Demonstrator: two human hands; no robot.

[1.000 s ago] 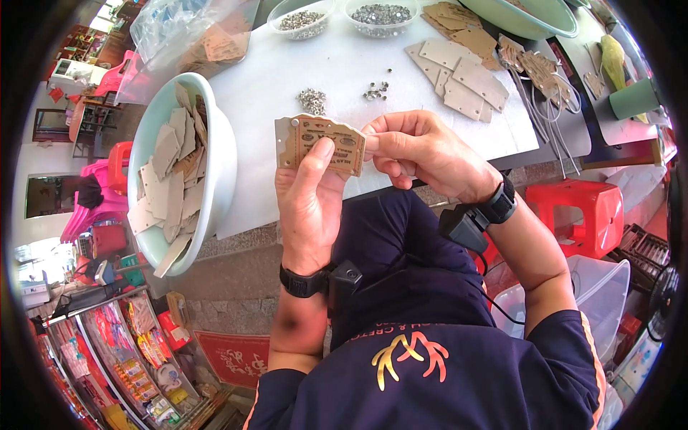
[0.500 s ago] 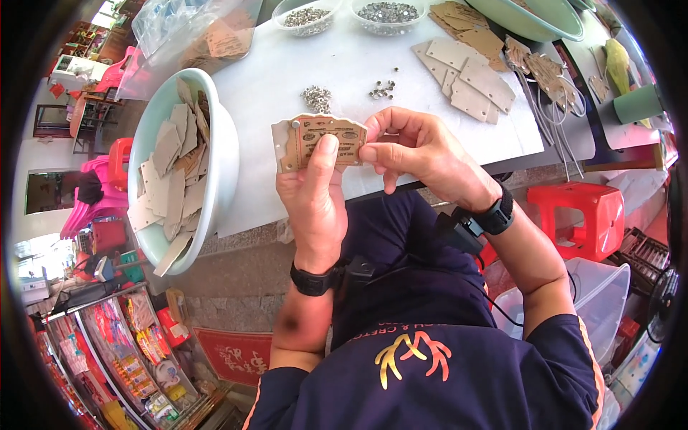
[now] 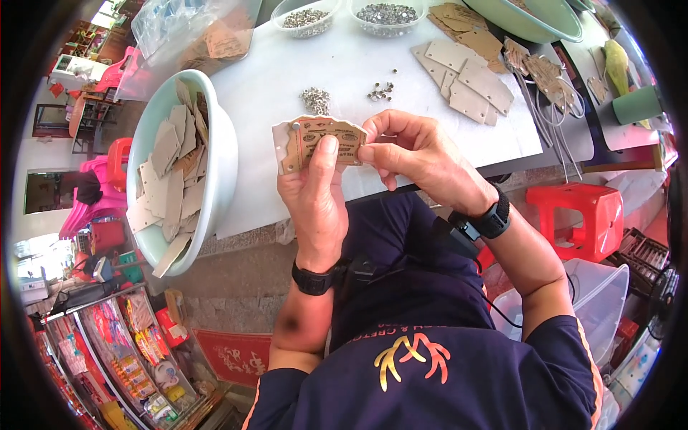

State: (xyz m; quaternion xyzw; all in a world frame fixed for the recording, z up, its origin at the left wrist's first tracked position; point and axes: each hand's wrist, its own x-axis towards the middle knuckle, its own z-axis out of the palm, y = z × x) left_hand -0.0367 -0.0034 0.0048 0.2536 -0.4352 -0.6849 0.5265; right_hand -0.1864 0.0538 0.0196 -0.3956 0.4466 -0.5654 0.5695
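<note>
My left hand (image 3: pixel 313 192) holds a brown printed cardboard tag (image 3: pixel 320 140) upright above the table edge, thumb pressed on its face. A metal rivet shows at the tag's upper left corner. My right hand (image 3: pixel 410 153) pinches the tag's right end between thumb and fingers. Both wrists wear black watches. Two small heaps of metal rivets (image 3: pixel 314 98) lie on the white table (image 3: pixel 287 72) just beyond the tag.
A pale green bowl (image 3: pixel 217 154) full of cardboard tags stands at my left. Loose tags (image 3: pixel 466 79) lie at the right, two clear tubs of rivets (image 3: pixel 387 14) at the far edge. A red plastic stool (image 3: pixel 573 215) sits beside my right arm.
Both hands have shifted slightly left and nearer with the tag. My left thumb now presses the middle of the tag's face.
</note>
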